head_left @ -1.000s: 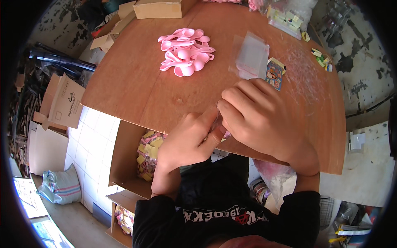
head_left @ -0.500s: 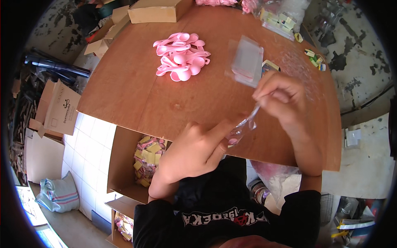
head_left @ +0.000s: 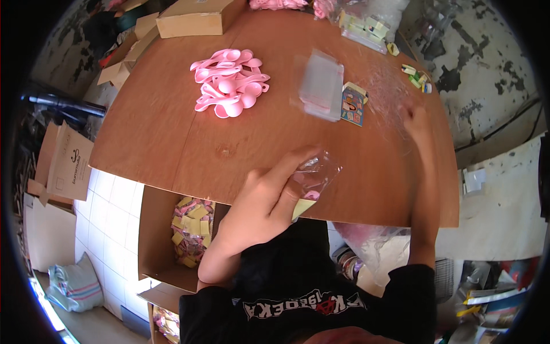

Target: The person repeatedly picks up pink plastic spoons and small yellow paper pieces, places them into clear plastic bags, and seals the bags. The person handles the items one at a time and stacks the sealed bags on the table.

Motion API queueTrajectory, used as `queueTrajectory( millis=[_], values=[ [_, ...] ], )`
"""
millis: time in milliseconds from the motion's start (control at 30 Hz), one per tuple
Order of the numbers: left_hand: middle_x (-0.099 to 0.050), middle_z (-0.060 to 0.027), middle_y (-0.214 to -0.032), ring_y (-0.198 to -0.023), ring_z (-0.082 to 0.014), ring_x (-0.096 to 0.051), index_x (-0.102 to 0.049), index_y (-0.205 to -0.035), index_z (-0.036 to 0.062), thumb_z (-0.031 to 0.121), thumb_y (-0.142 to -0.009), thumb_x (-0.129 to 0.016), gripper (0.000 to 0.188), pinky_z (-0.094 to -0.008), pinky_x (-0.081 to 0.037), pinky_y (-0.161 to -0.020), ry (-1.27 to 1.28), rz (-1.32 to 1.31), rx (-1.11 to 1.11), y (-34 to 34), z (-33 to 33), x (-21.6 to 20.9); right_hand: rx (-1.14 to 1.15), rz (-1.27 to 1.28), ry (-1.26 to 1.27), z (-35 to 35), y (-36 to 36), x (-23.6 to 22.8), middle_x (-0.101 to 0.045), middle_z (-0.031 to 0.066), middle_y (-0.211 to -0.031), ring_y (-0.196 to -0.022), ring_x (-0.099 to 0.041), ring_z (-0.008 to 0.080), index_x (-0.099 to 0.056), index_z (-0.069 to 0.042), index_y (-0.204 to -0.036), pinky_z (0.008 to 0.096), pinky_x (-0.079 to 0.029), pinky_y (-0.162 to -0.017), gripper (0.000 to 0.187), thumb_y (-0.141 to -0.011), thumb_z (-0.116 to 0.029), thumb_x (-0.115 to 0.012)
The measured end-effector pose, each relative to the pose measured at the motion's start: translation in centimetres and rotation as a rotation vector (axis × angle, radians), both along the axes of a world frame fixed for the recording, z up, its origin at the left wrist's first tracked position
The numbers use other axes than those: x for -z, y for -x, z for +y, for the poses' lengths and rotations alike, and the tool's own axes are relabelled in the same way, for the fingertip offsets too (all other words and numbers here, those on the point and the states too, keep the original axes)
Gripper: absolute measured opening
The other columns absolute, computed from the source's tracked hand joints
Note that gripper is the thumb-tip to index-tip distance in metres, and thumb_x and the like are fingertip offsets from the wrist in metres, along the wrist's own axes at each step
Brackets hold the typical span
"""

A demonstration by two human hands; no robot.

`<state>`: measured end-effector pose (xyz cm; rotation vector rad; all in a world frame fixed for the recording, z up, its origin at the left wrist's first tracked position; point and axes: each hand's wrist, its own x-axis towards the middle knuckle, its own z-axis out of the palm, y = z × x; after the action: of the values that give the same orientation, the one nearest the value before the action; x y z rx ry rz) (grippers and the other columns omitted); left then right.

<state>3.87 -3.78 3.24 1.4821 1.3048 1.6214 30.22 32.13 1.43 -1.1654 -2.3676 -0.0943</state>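
Observation:
My left hand (head_left: 266, 198) is closed on a small clear plastic bag (head_left: 323, 175) over the table's near edge. Inside the bag show a bit of pink and a pale yellow card. My right hand (head_left: 417, 123) is off to the right, beside a heap of thin clear plastic strips (head_left: 389, 94); motion smears its fingers. A pile of pink plastic spoons (head_left: 229, 83) lies on the brown wooden table (head_left: 229, 152). Farther right, a stack of flat clear bags (head_left: 322, 86) sits beside a small stack of printed cards (head_left: 353, 107).
Small yellow-green folded pieces (head_left: 417, 77) lie near the right edge. A cardboard box (head_left: 197, 18) stands at the far left. Below the near edge, an open carton (head_left: 157, 235) holds many filled packets (head_left: 192, 229). More plastic packs (head_left: 366, 28) are at the back.
My right hand has left the bag and moved right and away, to the clear strips. My left hand keeps the bag. The printed cards now show, uncovered by my right hand.

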Motion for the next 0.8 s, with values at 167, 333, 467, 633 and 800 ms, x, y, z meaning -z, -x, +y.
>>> queueTrajectory(
  millis=[167, 333, 467, 633, 800],
  values=[
    [-0.073, -0.0216, -0.091, -0.086, -0.0301, -0.076, -0.053, -0.133, -0.0062, -0.002, -0.093, -0.04, 0.042, -0.0372, -0.057, -0.079, 0.073, 0.021, 0.016, 1.0, -0.1, 0.5, -1.053, -0.069, 0.647, -18.7, 5.1, -7.5, -0.068, 0.0033, -0.086, -0.08, -0.065, 0.022, -0.07, -0.009, -0.079, 0.0337, -0.051, -0.068, 0.01, -0.083, -0.016, -0.075],
    [-0.073, -0.0216, -0.09, -0.084, -0.027, -0.075, -0.053, -0.133, -0.0073, 0.002, -0.095, -0.04, 0.041, -0.0342, -0.057, -0.078, 0.101, -0.071, -0.009, 0.2, 0.5, 1.1, -1.417, 0.045, 0.168, -27.4, 8.5, -9.0, -0.051, -0.0025, -0.079, -0.066, -0.056, 0.0109, -0.064, -0.014, -0.11, 0.0264, -0.043, -0.054, 0.026, -0.086, -0.022, -0.069],
    [-0.073, -0.0203, -0.09, -0.083, -0.0259, -0.075, -0.053, -0.133, -0.0077, 0.006, -0.098, -0.041, 0.04, -0.0325, -0.057, -0.074, 0.171, -0.158, -0.032, -0.4, -0.2, 0.4, -1.298, 0.382, 0.02, -29.0, 10.9, -9.6, -0.054, -0.0036, -0.071, -0.052, -0.051, 0.011, -0.073, -0.016, -0.089, 0.0244, -0.043, -0.047, 0.021, -0.074, -0.028, -0.08],
    [-0.073, -0.0193, -0.089, -0.083, -0.0256, -0.075, -0.053, -0.134, -0.0063, 0.005, -0.099, -0.042, 0.038, -0.0322, -0.058, -0.073, 0.123, -0.12, -0.051, 0.0, -0.1, 1.1, -1.12, 0.331, 0.127, -29.1, 10.7, -10.4, -0.045, -0.0047, -0.06, -0.049, -0.047, 0.0099, -0.072, -0.017, -0.082, 0.022, -0.038, -0.044, 0.024, -0.07, -0.037, -0.077],
    [-0.073, -0.0188, -0.09, -0.084, -0.0253, -0.075, -0.052, -0.134, -0.0069, 0.007, -0.101, -0.041, 0.037, -0.0323, -0.058, -0.075, 0.107, -0.162, 0.004, 0.2, -0.3, 0.9, -1.18, 0.513, 0.101, -29.8, 11.5, -9.4, -0.054, -0.004, -0.071, -0.048, -0.048, 0.0056, -0.076, -0.021, -0.097, 0.0193, -0.037, -0.041, 0.027, -0.07, -0.023, -0.077]
  ],
)
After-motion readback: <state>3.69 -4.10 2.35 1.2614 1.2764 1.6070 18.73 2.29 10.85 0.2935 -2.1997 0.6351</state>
